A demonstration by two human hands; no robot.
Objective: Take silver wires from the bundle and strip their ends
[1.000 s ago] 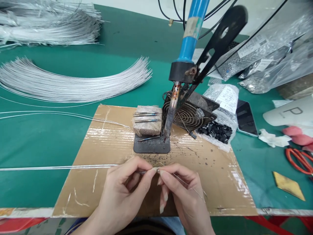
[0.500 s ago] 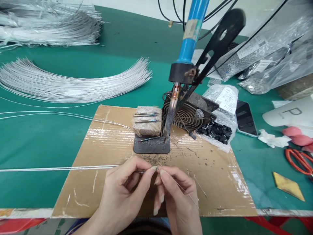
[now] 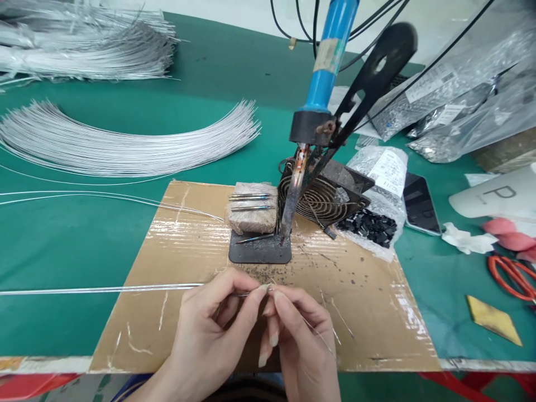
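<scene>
Over on the right, there's a phone (image 3: 421,202) just beside crumpled white tissue (image 3: 468,239), plus a white cup (image 3: 481,196), red-handled scissors (image 3: 515,272) and a yellow diamond-shaped piece (image 3: 494,320)!

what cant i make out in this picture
All in the head view:
Near ends of the paired wires: hidden by fingers of the left hand and right hand.
Far ends of those wires: cut off by the left edge.
Top of the blue handle: cut off by the top edge.
Black pieces: too small to tell exact shapes.
</scene>
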